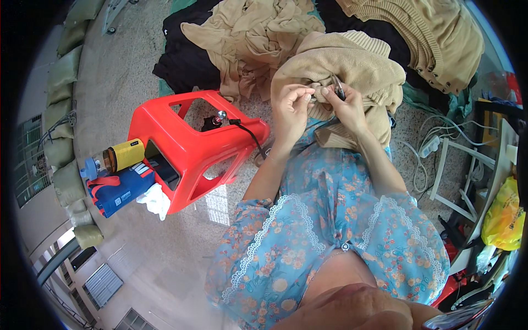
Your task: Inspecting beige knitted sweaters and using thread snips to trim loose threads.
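Observation:
A beige knitted sweater (352, 58) lies bunched over my lap, its ribbed band at the far side. My left hand (292, 107) is closed in a pinch at a small gathered bit of the knit; whether a thread is between the fingertips is too small to tell. Close beside it, my right hand (345, 104) holds a pair of small dark thread snips (338, 88), with the thumb against the same gathered knit. The snips point away from me, and their lower part is hidden in the hand.
To my left lies a tipped red plastic stool (192, 124) with a black cable, a yellow-sleeved bottle (125, 155) and a blue pouch (124, 190). Beige garments (258, 33) heap ahead, more knitwear (423, 38) far right. White cables (429, 146) and a frame (437, 170) stand right.

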Motion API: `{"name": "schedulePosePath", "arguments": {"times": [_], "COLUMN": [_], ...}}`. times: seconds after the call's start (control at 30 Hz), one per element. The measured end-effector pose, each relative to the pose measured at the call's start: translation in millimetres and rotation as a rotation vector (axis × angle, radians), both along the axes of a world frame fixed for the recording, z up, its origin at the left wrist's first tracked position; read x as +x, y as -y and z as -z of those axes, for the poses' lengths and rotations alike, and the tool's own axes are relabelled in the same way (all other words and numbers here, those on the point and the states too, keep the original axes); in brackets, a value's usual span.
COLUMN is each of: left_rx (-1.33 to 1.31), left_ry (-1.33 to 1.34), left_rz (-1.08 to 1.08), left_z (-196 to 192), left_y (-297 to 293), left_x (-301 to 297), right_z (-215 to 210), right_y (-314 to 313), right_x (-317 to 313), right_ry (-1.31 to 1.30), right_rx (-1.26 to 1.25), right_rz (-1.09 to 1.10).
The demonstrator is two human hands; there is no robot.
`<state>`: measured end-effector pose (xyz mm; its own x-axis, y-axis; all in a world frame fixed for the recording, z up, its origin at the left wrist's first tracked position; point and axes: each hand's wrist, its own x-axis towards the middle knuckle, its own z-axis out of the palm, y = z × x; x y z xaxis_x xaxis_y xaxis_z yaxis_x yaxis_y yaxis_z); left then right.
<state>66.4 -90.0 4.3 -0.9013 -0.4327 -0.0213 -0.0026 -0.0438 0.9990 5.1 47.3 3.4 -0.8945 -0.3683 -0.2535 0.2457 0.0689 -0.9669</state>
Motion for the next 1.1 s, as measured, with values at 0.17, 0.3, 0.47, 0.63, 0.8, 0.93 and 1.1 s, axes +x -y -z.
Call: {"name": "schedulePosePath", "arguments": {"times": [0.17,0.3,0.47,0.63,0.8,0.93,1.1], "left_rx": [-0.747,-0.773,-0.797,-0.799,-0.792,-0.626,-0.574], "left_ry": [-0.111,-0.139,-0.247,-0.324,-0.289,-0.193,-0.110], "left_rz": [0.099,0.139,0.088,0.035,-0.006,-0.056,-0.188], "left_z": [-15,14,14,10,8,8,33], "left_y": [12,10,5,3,2,1,4], "left_x": [1,9,7,-8,-8,0,-3], "right_z": [-4,26,8,-1,-1,-3,-24], "right_y": [2,2,3,3,0,-1,1], "right_x": [4,13,9,1,2,16,34], "right_ry": [0.091,0.085,0.262,0.308,0.295,0.252,-0.051], "right_rx": [-0.086,-0.074,-0.152,-0.190,-0.205,-0.151,-0.041], "right_rz": [0.044,0.103,0.070,0.089,0.063,0.078,0.187]}}
